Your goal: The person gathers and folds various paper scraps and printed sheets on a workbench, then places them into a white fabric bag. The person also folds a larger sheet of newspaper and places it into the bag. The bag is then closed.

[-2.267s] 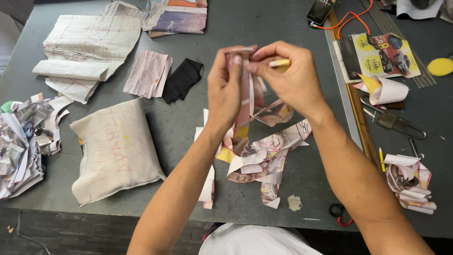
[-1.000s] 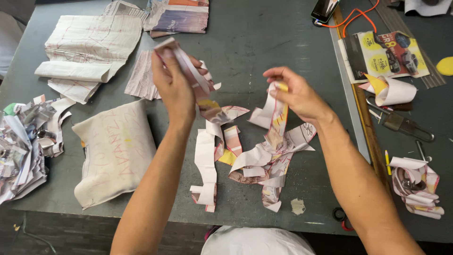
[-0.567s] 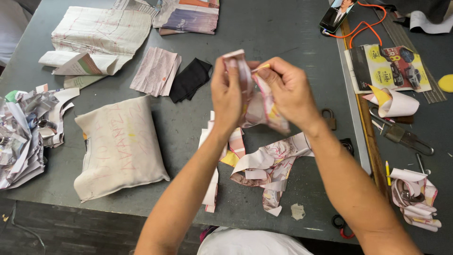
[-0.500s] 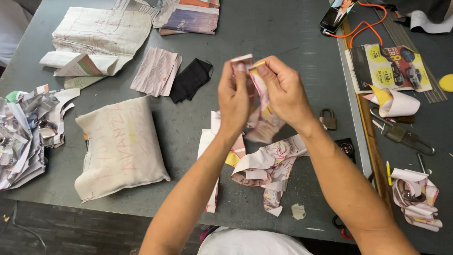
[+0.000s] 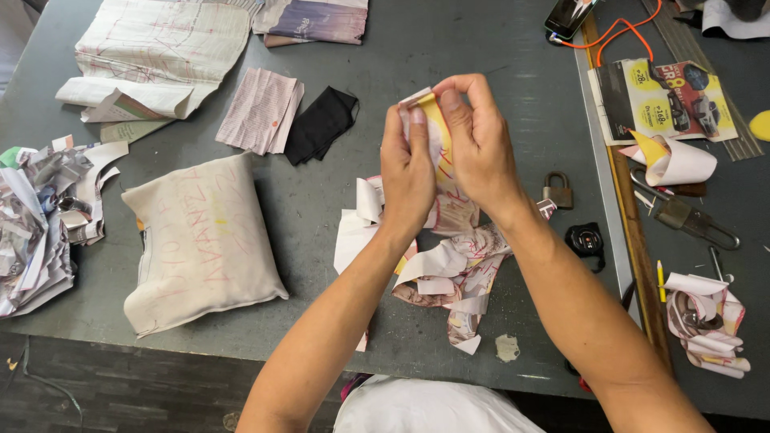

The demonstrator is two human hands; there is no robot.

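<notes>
I see my left hand (image 5: 407,172) and right hand (image 5: 479,144) back together since a second ago, both pinching the paper strip (image 5: 437,128) upright above the scraps (image 5: 449,277); folding looks underway again.
</notes>
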